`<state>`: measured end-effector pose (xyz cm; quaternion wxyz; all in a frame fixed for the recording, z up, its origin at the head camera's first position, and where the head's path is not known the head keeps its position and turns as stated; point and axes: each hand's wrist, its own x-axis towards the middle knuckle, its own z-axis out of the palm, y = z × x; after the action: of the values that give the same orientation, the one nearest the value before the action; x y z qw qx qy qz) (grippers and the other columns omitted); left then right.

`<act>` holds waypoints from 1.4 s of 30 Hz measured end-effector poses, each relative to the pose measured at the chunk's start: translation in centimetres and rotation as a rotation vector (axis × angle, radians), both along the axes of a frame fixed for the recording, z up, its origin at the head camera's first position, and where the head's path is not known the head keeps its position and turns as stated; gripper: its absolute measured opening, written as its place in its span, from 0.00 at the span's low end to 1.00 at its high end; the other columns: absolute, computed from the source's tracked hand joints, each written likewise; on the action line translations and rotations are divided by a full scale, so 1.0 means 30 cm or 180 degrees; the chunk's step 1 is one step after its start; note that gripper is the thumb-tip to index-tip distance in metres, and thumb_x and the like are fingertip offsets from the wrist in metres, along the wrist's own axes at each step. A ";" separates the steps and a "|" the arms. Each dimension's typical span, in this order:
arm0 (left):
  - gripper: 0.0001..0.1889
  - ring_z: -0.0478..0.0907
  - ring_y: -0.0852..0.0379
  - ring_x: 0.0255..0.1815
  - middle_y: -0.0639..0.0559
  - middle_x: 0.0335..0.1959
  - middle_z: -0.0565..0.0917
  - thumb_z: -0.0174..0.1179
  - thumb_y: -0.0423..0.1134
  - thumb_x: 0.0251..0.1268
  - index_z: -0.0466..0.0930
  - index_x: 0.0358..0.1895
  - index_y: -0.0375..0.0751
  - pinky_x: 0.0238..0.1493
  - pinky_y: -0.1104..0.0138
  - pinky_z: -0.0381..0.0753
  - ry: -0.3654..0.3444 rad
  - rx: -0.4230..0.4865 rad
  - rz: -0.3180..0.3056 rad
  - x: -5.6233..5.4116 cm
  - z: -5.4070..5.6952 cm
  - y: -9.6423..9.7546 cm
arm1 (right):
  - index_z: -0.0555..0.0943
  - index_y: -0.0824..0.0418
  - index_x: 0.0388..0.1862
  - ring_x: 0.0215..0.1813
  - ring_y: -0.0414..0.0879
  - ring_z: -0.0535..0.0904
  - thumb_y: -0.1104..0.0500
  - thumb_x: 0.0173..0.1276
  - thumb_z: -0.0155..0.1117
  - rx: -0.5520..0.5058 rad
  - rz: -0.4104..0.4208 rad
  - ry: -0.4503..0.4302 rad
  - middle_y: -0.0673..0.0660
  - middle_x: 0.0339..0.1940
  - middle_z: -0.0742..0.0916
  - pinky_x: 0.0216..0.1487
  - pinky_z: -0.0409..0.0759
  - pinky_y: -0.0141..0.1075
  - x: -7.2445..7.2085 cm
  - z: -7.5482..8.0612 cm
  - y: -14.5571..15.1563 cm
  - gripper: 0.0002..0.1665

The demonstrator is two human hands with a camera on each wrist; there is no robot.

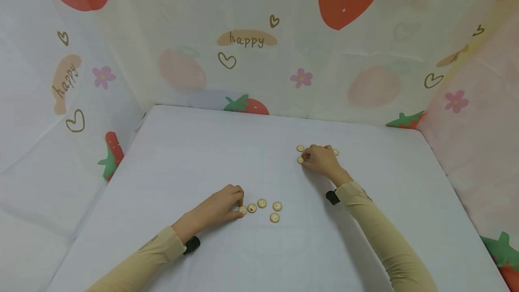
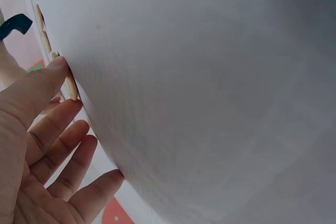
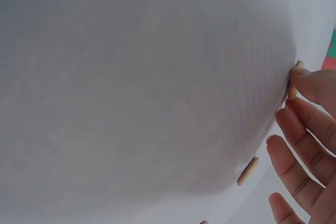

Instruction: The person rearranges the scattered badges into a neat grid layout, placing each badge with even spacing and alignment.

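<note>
Several round, pale wooden buttons lie flat on the white table in two groups. In the head view my left hand point(image 1: 216, 208) pinches the leftmost button point(image 1: 242, 210) of the near group between thumb and index finger. The left wrist view shows that button point(image 2: 72, 86) edge-on, the other fingers spread loosely. My right hand point(image 1: 323, 161) reaches to the far group and pinches a button point(image 1: 300, 160) at its left. In the right wrist view this button point(image 3: 292, 91) sits between thumb and index finger. Part of the far group is hidden under the right hand.
Beside the left hand's button lie a second button point(image 1: 252, 207), a third button point(image 1: 262, 203) and two more farther right. Near the right hand are a button point(image 1: 300, 148) and another button point(image 1: 335, 152). A strawberry-print cloth point(image 1: 247, 75) walls the table's back and sides.
</note>
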<state>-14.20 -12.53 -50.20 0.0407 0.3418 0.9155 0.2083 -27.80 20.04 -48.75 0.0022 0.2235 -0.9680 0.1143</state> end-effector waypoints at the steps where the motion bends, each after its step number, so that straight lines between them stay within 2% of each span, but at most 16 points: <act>1: 0.10 0.68 0.62 0.44 0.59 0.42 0.74 0.65 0.45 0.56 0.75 0.33 0.46 0.45 0.67 0.74 -0.0004 -0.0006 0.0005 -0.001 -0.001 0.000 | 0.84 0.59 0.39 0.43 0.48 0.79 0.54 0.58 0.66 0.0007 -0.0001 -0.0001 0.52 0.35 0.85 0.52 0.65 0.56 -0.001 -0.001 0.000 0.12; 13: 0.11 0.68 0.61 0.42 0.57 0.41 0.74 0.66 0.45 0.56 0.74 0.33 0.45 0.43 0.67 0.74 0.0078 0.0019 -0.0034 0.000 0.000 0.000 | 0.84 0.58 0.38 0.42 0.48 0.79 0.53 0.59 0.66 0.0007 -0.0007 0.0055 0.52 0.35 0.84 0.52 0.66 0.55 -0.003 -0.006 0.004 0.12; 25: 0.11 0.69 0.60 0.43 0.57 0.41 0.74 0.66 0.44 0.56 0.74 0.32 0.45 0.43 0.66 0.74 0.0053 0.0022 -0.0031 -0.001 -0.007 0.002 | 0.84 0.58 0.39 0.41 0.47 0.78 0.51 0.58 0.67 0.0057 -0.0007 0.0090 0.52 0.35 0.84 0.51 0.66 0.54 -0.003 -0.014 0.010 0.14; 35: 0.10 0.68 0.61 0.42 0.57 0.41 0.74 0.65 0.45 0.56 0.75 0.33 0.45 0.43 0.67 0.74 0.0110 0.0004 -0.0039 0.001 0.001 0.000 | 0.84 0.56 0.39 0.40 0.47 0.79 0.50 0.58 0.67 0.0043 -0.0025 0.0156 0.52 0.35 0.84 0.50 0.67 0.53 0.008 -0.004 0.017 0.14; 42: 0.11 0.68 0.60 0.42 0.56 0.41 0.74 0.65 0.45 0.56 0.75 0.33 0.44 0.42 0.67 0.74 0.0083 0.0004 -0.0045 0.004 0.005 0.002 | 0.84 0.55 0.39 0.37 0.46 0.79 0.52 0.58 0.67 -0.0005 0.0076 0.0233 0.51 0.34 0.84 0.48 0.69 0.54 0.028 -0.004 0.019 0.12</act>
<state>-14.08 -12.48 -50.04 0.0301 0.3509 0.9134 0.2041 -26.96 20.62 -48.86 0.0365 0.2390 -0.9644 0.1068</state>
